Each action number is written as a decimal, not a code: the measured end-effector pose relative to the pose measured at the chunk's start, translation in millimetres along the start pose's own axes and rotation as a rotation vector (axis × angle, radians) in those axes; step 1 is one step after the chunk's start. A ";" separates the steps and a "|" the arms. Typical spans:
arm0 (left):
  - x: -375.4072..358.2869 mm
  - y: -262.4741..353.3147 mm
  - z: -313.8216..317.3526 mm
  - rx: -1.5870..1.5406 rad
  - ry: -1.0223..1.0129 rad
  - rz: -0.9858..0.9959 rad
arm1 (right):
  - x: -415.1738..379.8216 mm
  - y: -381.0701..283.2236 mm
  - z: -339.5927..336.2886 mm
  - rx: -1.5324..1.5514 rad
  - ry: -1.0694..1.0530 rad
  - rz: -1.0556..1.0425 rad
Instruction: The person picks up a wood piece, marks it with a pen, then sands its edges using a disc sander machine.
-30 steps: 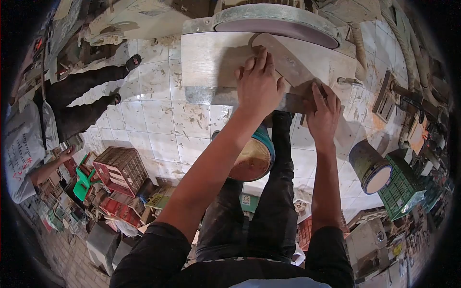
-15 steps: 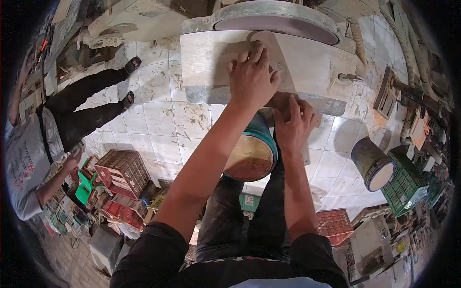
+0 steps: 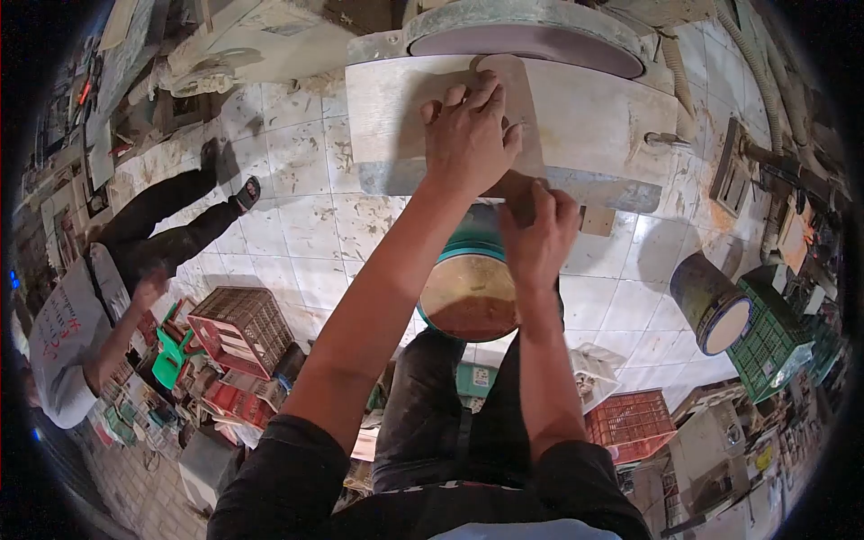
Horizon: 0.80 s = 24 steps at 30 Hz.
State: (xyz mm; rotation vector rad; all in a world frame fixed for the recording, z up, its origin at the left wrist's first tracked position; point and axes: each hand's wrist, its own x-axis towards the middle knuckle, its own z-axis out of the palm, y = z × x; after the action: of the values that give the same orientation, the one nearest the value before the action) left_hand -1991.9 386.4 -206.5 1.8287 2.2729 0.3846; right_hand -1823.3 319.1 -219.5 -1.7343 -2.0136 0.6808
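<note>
A flat brown wooden piece (image 3: 524,103) with a rounded far end lies on the pale worktable of a disc sander (image 3: 603,117). That rounded end meets or nearly meets the dark sanding disc (image 3: 531,43). My left hand (image 3: 468,139) holds the piece down from above, fingers bent over its left side and thumb pointing right. At the table's front edge my right hand (image 3: 542,229) grips the near end of the piece, with its fingertips partly hidden.
Below the table stands a round bucket (image 3: 470,292) near my legs. On the right are a blue drum (image 3: 706,301) and a green crate (image 3: 765,342). Another person (image 3: 85,333) walks at the left beside a red crate (image 3: 238,328). Hoses (image 3: 751,72) run at the upper right.
My right hand has shifted slightly left and down, and my left hand stays on the wooden piece. The view has moved slightly. The other person's legs have changed position in a step.
</note>
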 end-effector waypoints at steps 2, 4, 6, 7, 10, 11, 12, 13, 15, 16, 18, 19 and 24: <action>-3.2 0.6 -0.3 -0.021 0.002 -0.007 | 17.7 22.3 -19.6 -0.078 -0.019 -0.127; -8.9 1.4 -1.3 -0.039 0.006 -0.018 | 42.0 39.1 -38.9 -0.155 -0.042 -0.198; -18.9 4.4 -3.7 -0.056 0.049 -0.036 | 60.6 48.4 -55.3 -0.193 -0.108 -0.181; -25.6 4.2 -3.7 -0.055 0.053 -0.037 | 67.0 53.7 -60.0 -0.189 -0.129 -0.236; -49.8 11.2 -12.6 -0.411 0.195 -0.117 | 64.9 50.2 -73.7 -0.143 -0.195 -0.327; -58.9 21.5 -24.2 -0.555 0.167 -0.282 | 55.6 45.1 -76.3 0.014 -0.240 -0.285; -67.9 30.8 -32.9 -0.700 0.136 -0.448 | 45.5 37.1 -79.6 0.169 -0.285 -0.241; -76.5 37.7 -36.9 -0.704 0.137 -0.448 | 32.8 25.1 -81.1 0.297 -0.306 -0.194; -89.8 48.9 -42.5 -0.888 -0.142 -0.387 | -13.4 23.6 -52.3 0.854 -0.458 0.218; -91.6 51.6 -48.6 -0.892 -0.137 -0.383 | -19.9 -5.3 -56.5 0.879 -0.491 0.308; -92.1 46.6 -64.2 -0.631 -0.160 -0.344 | -30.3 -9.6 -39.1 0.803 -0.375 0.118; -91.1 34.8 -68.6 -0.543 -0.196 -0.301 | -25.6 -13.7 -37.6 0.577 -0.450 0.047; -65.4 -46.5 -76.8 -0.102 -0.190 -0.105 | 36.0 -28.9 -14.0 0.262 -0.012 -0.082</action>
State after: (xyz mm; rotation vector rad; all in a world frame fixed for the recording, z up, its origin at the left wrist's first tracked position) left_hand -2044.9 307.3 -149.4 1.6153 2.1680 0.2902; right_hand -1843.6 352.8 -191.6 -1.4915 -1.8948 0.8853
